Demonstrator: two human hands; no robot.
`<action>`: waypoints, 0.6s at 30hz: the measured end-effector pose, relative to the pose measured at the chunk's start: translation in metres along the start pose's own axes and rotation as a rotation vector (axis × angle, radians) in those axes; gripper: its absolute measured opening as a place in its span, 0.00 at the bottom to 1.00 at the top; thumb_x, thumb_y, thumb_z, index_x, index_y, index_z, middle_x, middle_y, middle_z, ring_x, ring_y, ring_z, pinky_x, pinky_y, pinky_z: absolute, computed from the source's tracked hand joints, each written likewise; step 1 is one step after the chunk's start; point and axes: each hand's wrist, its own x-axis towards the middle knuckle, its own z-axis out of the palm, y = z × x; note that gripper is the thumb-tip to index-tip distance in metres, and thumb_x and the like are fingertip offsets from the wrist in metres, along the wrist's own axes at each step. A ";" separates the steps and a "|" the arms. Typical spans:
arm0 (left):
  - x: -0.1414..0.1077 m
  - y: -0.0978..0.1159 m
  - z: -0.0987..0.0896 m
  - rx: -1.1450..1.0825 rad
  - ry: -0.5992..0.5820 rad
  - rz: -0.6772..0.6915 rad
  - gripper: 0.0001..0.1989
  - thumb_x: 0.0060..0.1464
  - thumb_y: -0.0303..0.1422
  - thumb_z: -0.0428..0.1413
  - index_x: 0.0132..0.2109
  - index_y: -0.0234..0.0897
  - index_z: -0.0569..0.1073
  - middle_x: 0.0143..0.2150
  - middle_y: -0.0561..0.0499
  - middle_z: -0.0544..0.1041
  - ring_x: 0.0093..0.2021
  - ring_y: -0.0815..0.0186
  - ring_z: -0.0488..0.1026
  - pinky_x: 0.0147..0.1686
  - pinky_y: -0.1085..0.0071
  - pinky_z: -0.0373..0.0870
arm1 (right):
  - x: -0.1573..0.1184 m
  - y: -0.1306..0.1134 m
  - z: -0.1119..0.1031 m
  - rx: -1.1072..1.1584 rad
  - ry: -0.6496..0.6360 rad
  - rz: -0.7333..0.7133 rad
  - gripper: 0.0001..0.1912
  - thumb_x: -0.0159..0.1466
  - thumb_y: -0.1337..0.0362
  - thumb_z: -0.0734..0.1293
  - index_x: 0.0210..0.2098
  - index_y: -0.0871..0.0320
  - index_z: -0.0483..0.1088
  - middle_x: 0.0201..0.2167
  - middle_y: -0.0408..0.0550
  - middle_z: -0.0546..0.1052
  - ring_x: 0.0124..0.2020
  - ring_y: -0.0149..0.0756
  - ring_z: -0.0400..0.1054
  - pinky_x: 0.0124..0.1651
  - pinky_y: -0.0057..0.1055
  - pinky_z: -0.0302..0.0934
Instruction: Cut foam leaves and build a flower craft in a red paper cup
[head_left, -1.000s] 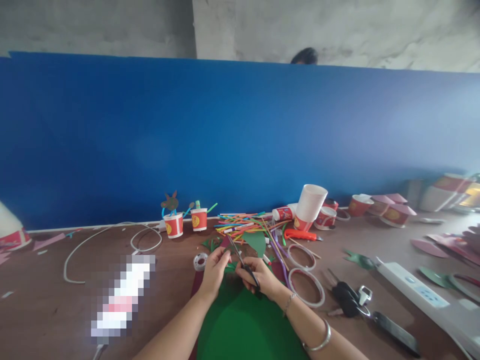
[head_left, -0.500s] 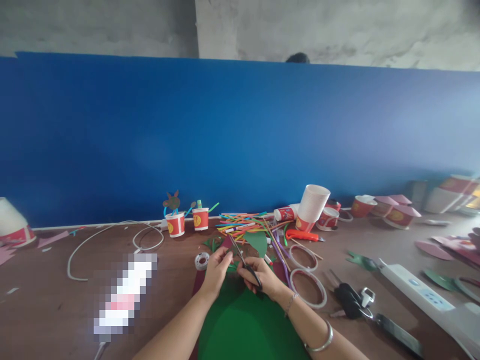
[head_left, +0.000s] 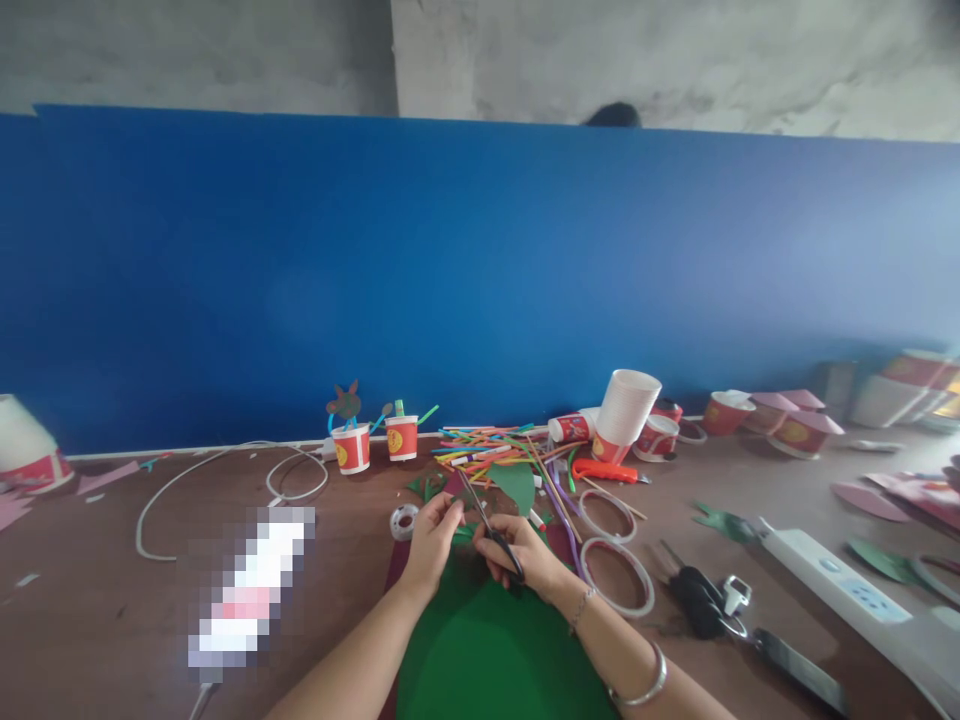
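My right hand (head_left: 521, 550) is closed around the dark handles of a pair of scissors (head_left: 481, 511). Their blades point up and to the left, past the fingertips of my left hand (head_left: 433, 543). That hand is closed in a pinch; whatever sits between its fingers is too small to make out. Cut bits of green paper (head_left: 465, 534) lie between the two hands. Under my wrists spreads a large green sheet (head_left: 502, 650), with dark red paper (head_left: 396, 572) showing at its edges. A green paper cutout (head_left: 514, 487) lies just beyond the scissors.
Drinking straws (head_left: 480, 440) pile up ahead, beside a leaning stack of paper cups (head_left: 628, 410). An orange utility knife (head_left: 604, 470), tape rolls (head_left: 618, 578), keys (head_left: 701, 600) and a power strip (head_left: 832, 570) are to the right. A blue partition (head_left: 450, 270) closes off the back; a head shows above it.
My hands and the scissors stay almost where they were, with only a slight shift of the fingers. Behind the partition, the head has moved a little to the right.
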 end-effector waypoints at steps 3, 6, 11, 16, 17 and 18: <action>0.000 0.000 0.000 0.002 -0.001 -0.001 0.12 0.50 0.39 0.53 0.24 0.36 0.65 0.21 0.57 0.64 0.24 0.70 0.61 0.28 0.74 0.56 | -0.001 -0.002 0.000 -0.010 0.005 -0.006 0.16 0.53 0.54 0.67 0.28 0.61 0.67 0.10 0.35 0.65 0.10 0.21 0.55 0.13 0.18 0.49; 0.000 0.001 0.000 0.004 0.002 -0.001 0.13 0.49 0.39 0.53 0.24 0.36 0.65 0.21 0.56 0.65 0.25 0.70 0.61 0.28 0.74 0.56 | -0.002 -0.004 0.001 -0.013 0.002 -0.003 0.15 0.53 0.55 0.67 0.28 0.61 0.66 0.10 0.35 0.65 0.10 0.21 0.54 0.12 0.17 0.49; 0.001 -0.001 -0.001 0.007 0.011 -0.003 0.12 0.50 0.38 0.53 0.24 0.36 0.65 0.21 0.56 0.65 0.25 0.70 0.61 0.28 0.74 0.56 | -0.002 -0.006 0.001 -0.014 0.001 -0.001 0.14 0.54 0.56 0.67 0.28 0.61 0.66 0.11 0.36 0.65 0.11 0.21 0.54 0.13 0.17 0.49; 0.001 0.000 0.000 0.007 0.008 -0.007 0.12 0.50 0.38 0.53 0.24 0.36 0.65 0.21 0.56 0.64 0.25 0.70 0.60 0.28 0.74 0.56 | -0.001 -0.006 0.002 -0.033 0.009 0.003 0.15 0.54 0.54 0.66 0.27 0.61 0.66 0.10 0.35 0.64 0.10 0.20 0.53 0.12 0.17 0.48; 0.001 0.000 0.000 0.006 0.008 -0.008 0.12 0.50 0.38 0.53 0.24 0.36 0.65 0.21 0.56 0.64 0.25 0.70 0.60 0.28 0.74 0.56 | -0.001 -0.006 0.002 -0.035 0.010 0.003 0.15 0.54 0.54 0.66 0.27 0.61 0.66 0.10 0.35 0.64 0.10 0.20 0.52 0.12 0.17 0.48; 0.001 0.000 0.000 0.005 0.007 -0.009 0.12 0.49 0.38 0.53 0.24 0.36 0.65 0.21 0.56 0.64 0.25 0.70 0.60 0.28 0.74 0.56 | -0.001 -0.006 0.002 -0.037 0.010 0.003 0.14 0.54 0.54 0.66 0.27 0.61 0.66 0.10 0.34 0.64 0.10 0.20 0.52 0.12 0.17 0.48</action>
